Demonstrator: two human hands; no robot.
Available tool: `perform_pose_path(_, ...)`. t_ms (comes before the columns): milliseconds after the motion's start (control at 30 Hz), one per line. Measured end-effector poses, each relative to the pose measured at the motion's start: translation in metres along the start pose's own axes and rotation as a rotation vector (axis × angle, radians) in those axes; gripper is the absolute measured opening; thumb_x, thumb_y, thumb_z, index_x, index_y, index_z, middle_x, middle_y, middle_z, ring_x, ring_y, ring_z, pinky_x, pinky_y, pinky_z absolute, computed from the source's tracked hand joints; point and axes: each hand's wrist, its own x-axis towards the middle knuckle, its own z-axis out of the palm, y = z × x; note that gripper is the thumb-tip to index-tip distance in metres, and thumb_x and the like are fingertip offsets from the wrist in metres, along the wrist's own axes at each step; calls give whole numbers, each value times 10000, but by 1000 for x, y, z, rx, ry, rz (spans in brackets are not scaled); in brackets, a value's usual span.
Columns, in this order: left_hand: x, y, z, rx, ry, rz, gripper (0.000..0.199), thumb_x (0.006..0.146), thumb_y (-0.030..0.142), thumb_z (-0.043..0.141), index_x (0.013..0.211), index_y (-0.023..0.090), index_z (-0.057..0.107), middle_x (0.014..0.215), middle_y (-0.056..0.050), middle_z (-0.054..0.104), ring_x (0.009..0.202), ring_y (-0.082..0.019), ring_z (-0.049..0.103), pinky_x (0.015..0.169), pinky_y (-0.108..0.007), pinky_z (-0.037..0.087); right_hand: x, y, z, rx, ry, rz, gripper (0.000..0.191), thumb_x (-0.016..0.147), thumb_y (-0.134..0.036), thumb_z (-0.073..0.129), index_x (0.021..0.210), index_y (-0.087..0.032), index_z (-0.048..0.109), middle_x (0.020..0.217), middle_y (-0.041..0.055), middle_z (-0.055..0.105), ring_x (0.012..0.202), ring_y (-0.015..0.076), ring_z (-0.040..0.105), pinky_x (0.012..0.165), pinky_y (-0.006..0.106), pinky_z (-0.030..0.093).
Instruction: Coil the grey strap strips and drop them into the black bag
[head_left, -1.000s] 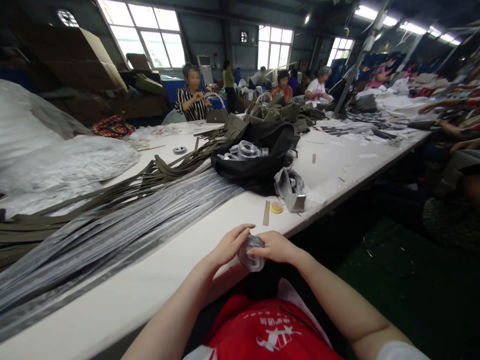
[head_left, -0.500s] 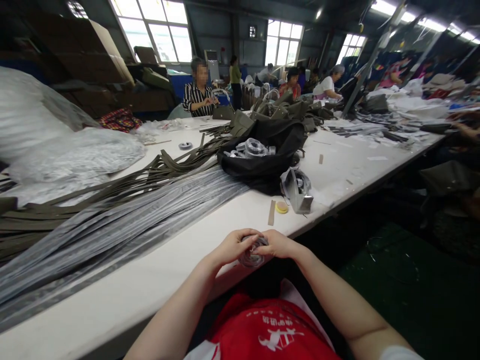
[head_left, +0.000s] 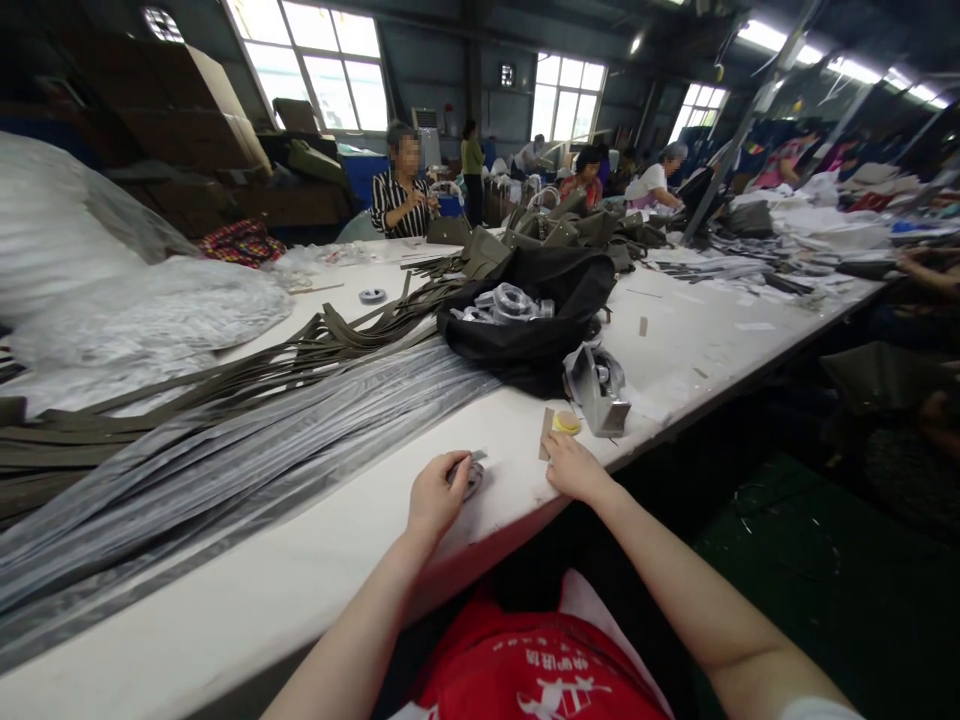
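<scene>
My left hand [head_left: 437, 497] is closed around a small grey coil [head_left: 472, 480], held just above the white table near its front edge. Fingers hide part of the coil, and a short greyish end [head_left: 480, 455] sticks out on its far side. My right hand [head_left: 571, 466] reaches over the table with thumb and fingers apart. Its fingertips are at a flat brown strip [head_left: 547, 425], seemingly touching it. Just beyond those fingers lies a round yellow-rimmed disc [head_left: 566, 423]. A tape dispenser [head_left: 604, 395] stands to the right of the disc.
A black bag [head_left: 517, 335] holds several shiny coils [head_left: 506, 303]. Long olive straps [head_left: 322, 335] and plastic-covered strips [head_left: 300, 430] run across the table [head_left: 360, 540] on the left. Another ring-shaped roll [head_left: 372, 296] lies farther back. Across the table sits a person in a striped shirt [head_left: 403, 195].
My hands, together on the coil before, are now apart. The left hand keeps the coil and has shifted left; the right hand has let go and moved forward to the brown strip.
</scene>
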Motion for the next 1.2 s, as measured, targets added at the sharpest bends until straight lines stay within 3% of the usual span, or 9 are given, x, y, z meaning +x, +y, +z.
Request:
perform_pose_path(233,14,1,-5,10,-89,-143,277,882,415,477,951,235,676,929,-20,736,820,-187,676,751,-279,494,15,7,5,-148,-62,-55,330,926,-101,385,1193,-151,573,1120,174,616,1043,266,565,887,356,430)
perform_pose_path(433,11,-7,0,-96,-38,-235,311,864,426,511,1030,239,695,1013,-32,727,630,-143,658,651,-250,488,24,9,0,-99,13,-64,231,916,-104,446,981,-153,662,1009,157,638,995,260,591,844,344,449)
perform_pose_path(533,8,-5,0,-298,9,-335,346,826,446,558,1025,203,701,886,-39,732,509,-119,604,554,-234,459,25,-3,-5,18,95,-75,201,927,-149,471,907,-159,671,942,127,673,950,241,629,846,345,473)
perform_pose_path(600,7,-1,0,-395,26,-397,417,846,473,510,1060,160,685,709,-30,700,456,-118,571,472,-219,410,19,-19,-12,103,164,-84,242,960,-169,409,986,-165,649,971,110,689,954,218,647,860,335,491)
perform_pose_path(700,7,6,-1,-457,15,-428,498,871,509,443,1105,126,660,585,-11,637,436,-122,558,412,-199,349,-2,-51,-23,430,296,-87,294,1003,-257,318,1118,-161,571,946,90,712,878,182,693,802,303,545)
perform_pose_path(800,8,15,0,-555,-8,-436,510,854,535,466,1106,133,654,699,-25,673,442,-104,558,410,-193,354,-24,-78,-34,1002,392,-65,260,965,-385,442,1054,-173,562,800,60,723,746,194,719,714,314,588)
perform_pose_path(867,8,22,2,-641,-25,-436,503,838,541,499,1093,136,655,772,-36,690,441,-94,556,416,-195,373,-32,-88,-37,1161,386,-55,234,924,-403,518,991,-186,576,765,53,725,728,206,722,703,327,596)
perform_pose_path(1067,7,38,9,-709,-46,-417,492,821,542,543,1079,139,656,708,-23,688,451,-112,575,425,-207,413,-34,-95,-29,979,361,-117,135,914,-306,508,936,-202,592,840,61,713,766,204,719,695,295,575)
perform_pose_path(1200,4,46,12,-772,-62,-376,486,812,537,560,1048,126,670,699,-34,689,555,-141,622,527,-242,512,-32,-98,-25,928,374,-193,155,918,-267,491,943,-211,633,864,55,704,812,195,686,754,310,549)
